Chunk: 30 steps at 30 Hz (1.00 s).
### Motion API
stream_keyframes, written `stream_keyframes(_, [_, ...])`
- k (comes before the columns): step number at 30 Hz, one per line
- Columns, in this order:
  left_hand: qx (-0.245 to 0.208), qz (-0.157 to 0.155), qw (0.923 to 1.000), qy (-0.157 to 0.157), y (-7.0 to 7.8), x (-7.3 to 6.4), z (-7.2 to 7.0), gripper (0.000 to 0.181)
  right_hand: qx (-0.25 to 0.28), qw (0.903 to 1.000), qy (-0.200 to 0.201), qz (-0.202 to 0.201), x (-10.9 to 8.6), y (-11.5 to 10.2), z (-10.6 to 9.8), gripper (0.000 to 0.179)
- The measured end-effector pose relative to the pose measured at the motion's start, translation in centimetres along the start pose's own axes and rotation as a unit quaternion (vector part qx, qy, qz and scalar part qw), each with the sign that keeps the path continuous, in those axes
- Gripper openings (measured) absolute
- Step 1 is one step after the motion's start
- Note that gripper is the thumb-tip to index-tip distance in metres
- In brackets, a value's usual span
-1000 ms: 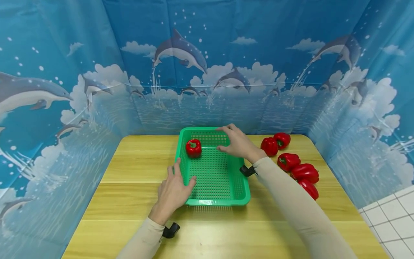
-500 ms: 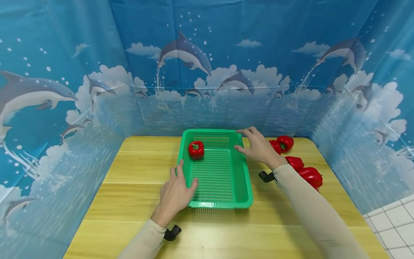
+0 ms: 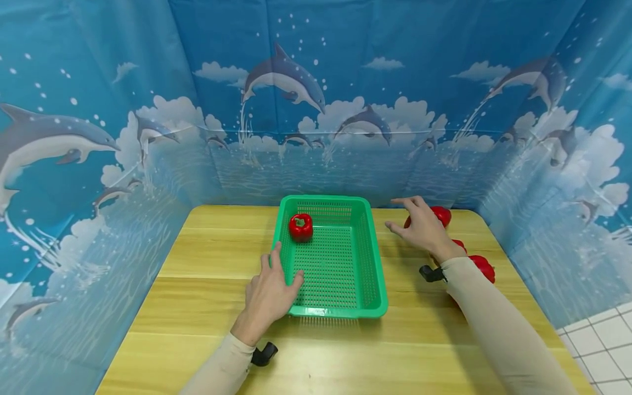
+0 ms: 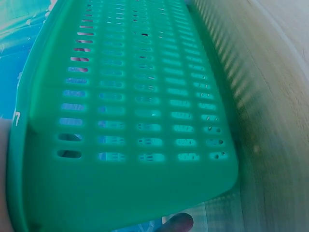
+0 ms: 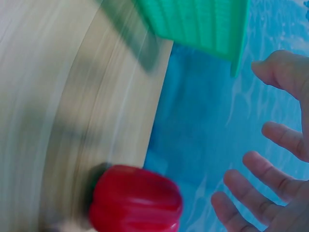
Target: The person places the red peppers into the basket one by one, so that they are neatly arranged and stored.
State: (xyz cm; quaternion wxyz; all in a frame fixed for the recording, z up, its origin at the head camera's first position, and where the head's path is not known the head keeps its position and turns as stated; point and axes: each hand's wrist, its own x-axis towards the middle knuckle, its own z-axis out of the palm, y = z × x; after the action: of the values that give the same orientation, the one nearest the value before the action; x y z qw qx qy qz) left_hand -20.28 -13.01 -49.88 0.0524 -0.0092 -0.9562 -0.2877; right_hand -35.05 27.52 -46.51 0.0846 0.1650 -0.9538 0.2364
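Observation:
A green perforated basket (image 3: 370,263) sits on the wooden table with one red bell pepper (image 3: 301,227) inside, toward its back left. At the basket's front left is my left hand (image 3: 269,291); its fingers lie loosely along the outer left wall and the thumb reaches over the rim. In the left wrist view, a fingertip (image 4: 179,222) shows past the basket wall. My right hand (image 3: 425,227) hovers right of the basket, fingers spread and holding nothing, above more peppers that it partly hides. The right wrist view has a red bell pepper (image 5: 137,199) below the fingers.
Several red bell peppers lie at the table's right, among them one (image 3: 443,216) behind the right hand and another (image 3: 484,267) beside the forearm. A blue dolphin-print curtain (image 3: 316,109) stands along the back and sides of the table (image 3: 212,247).
My right hand has moved from above the basket out to the right, over the peppers. The left hand stays at the basket's left wall; the pepper inside has not moved.

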Motion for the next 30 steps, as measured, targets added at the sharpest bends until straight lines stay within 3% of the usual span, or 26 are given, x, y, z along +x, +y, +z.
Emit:
stream_keyframes(12, [0.001, -0.003, 1.0, -0.001, 0.0, 0.1, 0.0, 0.099, 0.004, 0.998, -0.007, 0.062, -0.8, 3.5, -0.3, 0.082])
stream_keyframes(22, [0.0, -0.004, 1.0, 0.0, 0.1, 0.1, -0.1, 0.098, 0.0, 0.9933, -0.043, 0.108, -1.0, 5.2, -0.1, 0.097])
stream_keyframes(30, [0.001, -0.003, 1.0, 0.0, 0.0, 0.1, -0.1, 0.098, -0.001, 0.9911, -0.063, 0.117, -0.9, 6.4, 0.4, 0.104])
